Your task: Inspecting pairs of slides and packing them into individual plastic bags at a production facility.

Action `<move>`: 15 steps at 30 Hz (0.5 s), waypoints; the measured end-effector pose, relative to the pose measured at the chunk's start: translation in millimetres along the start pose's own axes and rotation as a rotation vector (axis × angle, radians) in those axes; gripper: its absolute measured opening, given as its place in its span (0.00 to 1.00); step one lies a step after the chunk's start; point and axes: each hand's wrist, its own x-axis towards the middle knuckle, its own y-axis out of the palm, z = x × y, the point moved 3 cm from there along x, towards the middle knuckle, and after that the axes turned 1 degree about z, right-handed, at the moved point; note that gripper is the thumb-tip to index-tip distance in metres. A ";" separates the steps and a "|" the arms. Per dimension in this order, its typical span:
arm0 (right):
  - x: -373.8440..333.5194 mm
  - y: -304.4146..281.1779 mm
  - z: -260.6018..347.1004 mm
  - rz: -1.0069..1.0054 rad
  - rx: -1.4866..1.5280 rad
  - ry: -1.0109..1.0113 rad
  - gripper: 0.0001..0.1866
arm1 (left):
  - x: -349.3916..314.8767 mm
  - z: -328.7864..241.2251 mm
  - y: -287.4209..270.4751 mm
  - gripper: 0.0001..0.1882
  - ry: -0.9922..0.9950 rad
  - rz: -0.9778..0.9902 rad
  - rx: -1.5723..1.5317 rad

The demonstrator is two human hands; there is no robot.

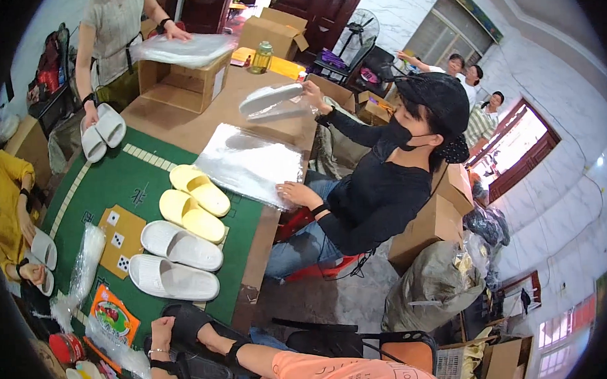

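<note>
My left hand [161, 334], with a bracelet and a black wristband, is closed beside the toe of a black slipper [185, 319]; what its fingers hold, if anything, is hidden. My right hand [213, 340] is at the same slipper's other side and grips it, with its fingers mostly out of sight. Another black slipper [206, 368] lies just below, partly behind my arms. Beyond my hands, a pair of white slippers [177, 275] and a pair of yellow slippers [198, 205] rest on the green table mat [158, 163].
Clear plastic bags [87, 259] and an orange packet [111, 313] lie at the left. Co-workers around the table handle slippers; one on the right holds a bagged white slipper [268, 101] above a stack of clear bags [250, 161]. A cardboard box [161, 94] stands at the far end.
</note>
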 end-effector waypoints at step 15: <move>-94.0 48.0 164.4 0.235 -0.812 -0.713 0.07 | -77.3 -10.1 -49.6 0.05 0.357 -0.528 -0.048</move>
